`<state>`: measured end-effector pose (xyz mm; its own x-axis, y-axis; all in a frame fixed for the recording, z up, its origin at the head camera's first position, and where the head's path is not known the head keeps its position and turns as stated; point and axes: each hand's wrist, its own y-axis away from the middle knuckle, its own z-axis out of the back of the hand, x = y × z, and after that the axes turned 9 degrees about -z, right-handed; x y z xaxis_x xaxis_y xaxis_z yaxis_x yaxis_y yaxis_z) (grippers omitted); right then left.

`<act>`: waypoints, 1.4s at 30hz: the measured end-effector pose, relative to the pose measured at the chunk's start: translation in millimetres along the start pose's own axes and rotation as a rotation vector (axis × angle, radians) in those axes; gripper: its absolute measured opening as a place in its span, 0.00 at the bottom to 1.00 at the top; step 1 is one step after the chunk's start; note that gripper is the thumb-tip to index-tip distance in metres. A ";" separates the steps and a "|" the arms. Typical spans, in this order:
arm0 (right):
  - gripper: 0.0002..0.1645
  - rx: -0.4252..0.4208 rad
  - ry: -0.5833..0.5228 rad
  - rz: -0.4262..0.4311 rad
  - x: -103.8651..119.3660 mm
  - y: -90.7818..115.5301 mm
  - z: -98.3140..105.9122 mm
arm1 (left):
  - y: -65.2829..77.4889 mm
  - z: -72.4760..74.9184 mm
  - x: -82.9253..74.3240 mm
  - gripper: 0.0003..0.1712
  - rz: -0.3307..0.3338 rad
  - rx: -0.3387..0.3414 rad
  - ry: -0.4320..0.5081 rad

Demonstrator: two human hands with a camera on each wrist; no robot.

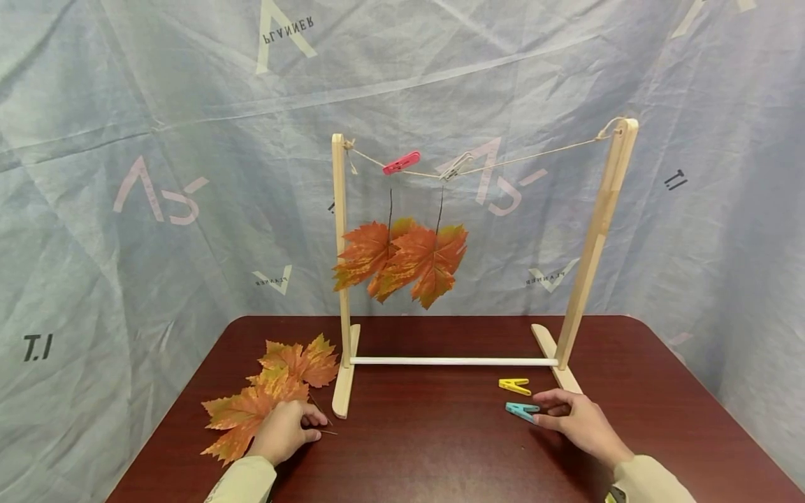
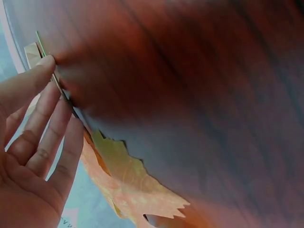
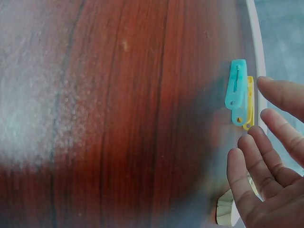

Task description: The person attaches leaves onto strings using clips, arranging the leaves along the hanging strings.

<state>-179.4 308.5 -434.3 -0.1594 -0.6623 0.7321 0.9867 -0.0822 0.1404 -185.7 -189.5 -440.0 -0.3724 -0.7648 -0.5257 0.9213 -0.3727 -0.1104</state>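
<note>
At the table's left, my left hand [image 1: 286,427] pinches the thin stem [image 2: 64,92] of an orange artificial maple leaf [image 1: 235,419] between thumb and fingers. Its jagged blade [image 2: 135,173] trails beyond the fingers in the left wrist view. A second maple leaf [image 1: 321,360] lies partly under it. On the right, my right hand [image 1: 581,424] reaches beside a blue clothespin [image 1: 522,411], thumb and fingers spread apart. The right wrist view shows that clothespin [image 3: 236,90] just off the fingertips, overlapping a yellow clothespin [image 3: 249,102] behind it.
A wooden stand [image 1: 594,255] with a white crossbar [image 1: 453,361] holds a sagging string [image 1: 534,154]. Two maple leaves [image 1: 430,262] hang below a pink clothespin [image 1: 401,163] and a white clothespin [image 1: 455,166]. The stand's left foot [image 1: 342,395] is close to my left hand.
</note>
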 end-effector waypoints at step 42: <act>0.14 0.011 0.038 0.029 3.2 -6.5 -6.7 | -16.3 13.2 -14.7 0.09 -0.146 0.033 -0.146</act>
<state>-186.1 301.9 -437.3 -0.1292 -0.6920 0.7103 0.9904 -0.0544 0.1271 -196.7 -179.1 -419.3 -0.5162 -0.7685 -0.3781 0.8532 -0.5002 -0.1479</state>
